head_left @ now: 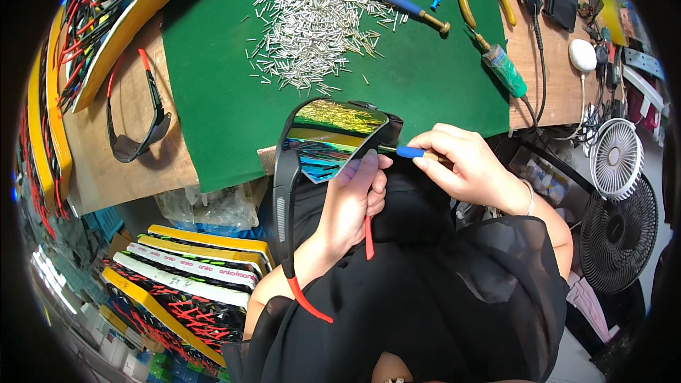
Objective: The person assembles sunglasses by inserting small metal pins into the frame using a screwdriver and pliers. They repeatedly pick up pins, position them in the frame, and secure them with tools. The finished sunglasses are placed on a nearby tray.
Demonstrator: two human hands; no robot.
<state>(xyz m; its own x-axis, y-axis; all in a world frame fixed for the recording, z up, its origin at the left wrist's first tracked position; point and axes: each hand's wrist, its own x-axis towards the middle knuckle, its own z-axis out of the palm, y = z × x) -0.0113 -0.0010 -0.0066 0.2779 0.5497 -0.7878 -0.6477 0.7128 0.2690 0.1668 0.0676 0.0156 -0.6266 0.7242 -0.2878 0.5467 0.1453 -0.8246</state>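
Note:
Wraparound sunglasses (286,184) with a black frame, red temple tips and a mirrored lens of yellow, green and blue hang in front of my body, just off the green mat's near edge. My left hand (360,188) grips them by the frame at the lens's lower right, fingers closed. A small screwdriver with a blue handle (410,152) is pinched in my right hand (468,167). Its shaft points left at the frame near the hinge side; the tip is hidden there. One red temple tip (369,239) hangs below my left hand.
On the green mat (213,120) lie a heap of small metal pins (312,25), another blue-handled tool (401,3), yellow-handled pliers (464,0) and a green-handled tool (505,71). Another pair of sunglasses (145,135) sits left. Yellow-edged trays (163,312) and fans (617,159) flank me.

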